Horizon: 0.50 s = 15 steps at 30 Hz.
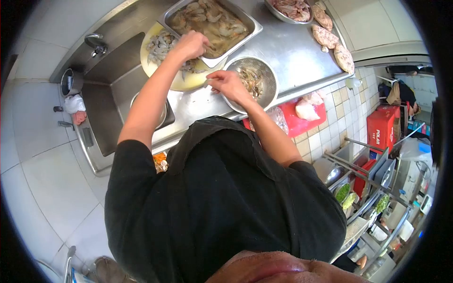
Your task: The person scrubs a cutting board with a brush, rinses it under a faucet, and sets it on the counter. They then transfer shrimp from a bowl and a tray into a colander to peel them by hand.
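My left hand [192,45] reaches over the near rim of a steel pan [256,29] of whole shrimp in cloudy water, its fingers closed on a shrimp [212,49]. My right hand [229,85] is at the left rim of a perforated colander [270,79], with thumb and fingers pinched together; a small greyish thing shows at the tips, too small to name. Shrimp shells and heads [251,79] lie in the colander. Below my left hand is a round yellowish board [147,60] bearing a pile of peeled grey shrimp [161,45].
A sink [96,106] with a faucet [96,47] is on the left. At the back right are a bowl of raw meat [292,10] and several pale meat pieces [325,36]. A red board [309,123] sits below the counter edge; a metal rack [373,174] stands further right.
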Each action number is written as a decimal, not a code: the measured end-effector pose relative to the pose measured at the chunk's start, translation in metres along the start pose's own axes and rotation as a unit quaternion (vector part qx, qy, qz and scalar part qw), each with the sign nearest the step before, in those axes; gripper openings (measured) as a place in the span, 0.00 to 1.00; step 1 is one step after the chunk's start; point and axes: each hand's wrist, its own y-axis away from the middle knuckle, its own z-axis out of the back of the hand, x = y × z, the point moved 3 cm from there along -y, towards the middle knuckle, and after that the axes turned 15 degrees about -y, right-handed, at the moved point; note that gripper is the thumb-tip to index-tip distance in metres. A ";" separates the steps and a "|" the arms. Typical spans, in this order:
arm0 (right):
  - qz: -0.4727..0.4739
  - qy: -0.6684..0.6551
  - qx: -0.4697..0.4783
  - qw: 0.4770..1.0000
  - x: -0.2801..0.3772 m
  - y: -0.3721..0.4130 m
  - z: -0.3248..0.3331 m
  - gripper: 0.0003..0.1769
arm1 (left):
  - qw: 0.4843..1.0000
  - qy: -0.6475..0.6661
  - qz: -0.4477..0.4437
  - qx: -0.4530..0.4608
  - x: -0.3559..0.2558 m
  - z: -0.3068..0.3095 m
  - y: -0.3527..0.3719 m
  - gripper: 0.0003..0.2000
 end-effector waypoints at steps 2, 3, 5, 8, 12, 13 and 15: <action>-0.011 -0.024 0.020 0.999 -0.003 -0.016 -0.017 0.18 | 0.994 -0.096 -0.012 0.050 -0.008 -0.010 -0.008 0.13; -0.017 -0.036 0.028 0.999 -0.006 -0.023 -0.022 0.18 | 0.994 -0.101 0.013 0.039 -0.010 -0.016 -0.012 0.14; -0.033 -0.074 0.049 0.996 -0.016 -0.031 -0.026 0.17 | 0.986 -0.156 0.042 0.037 -0.009 -0.033 -0.026 0.15; -0.082 -0.112 0.055 0.989 -0.027 -0.027 -0.028 0.15 | 0.983 -0.179 0.031 0.042 -0.011 -0.028 -0.029 0.15; -0.126 -0.186 0.053 0.973 -0.040 -0.027 -0.026 0.18 | 0.993 -0.088 0.047 0.067 0.001 0.002 -0.028 0.14; -0.102 -0.273 0.029 0.956 -0.040 -0.027 -0.029 0.20 | 0.994 -0.035 0.068 0.084 0.006 0.006 -0.028 0.14; -0.051 -0.323 -0.001 0.945 -0.033 -0.025 -0.027 0.25 | 0.995 0.030 0.085 0.038 0.015 0.014 -0.026 0.15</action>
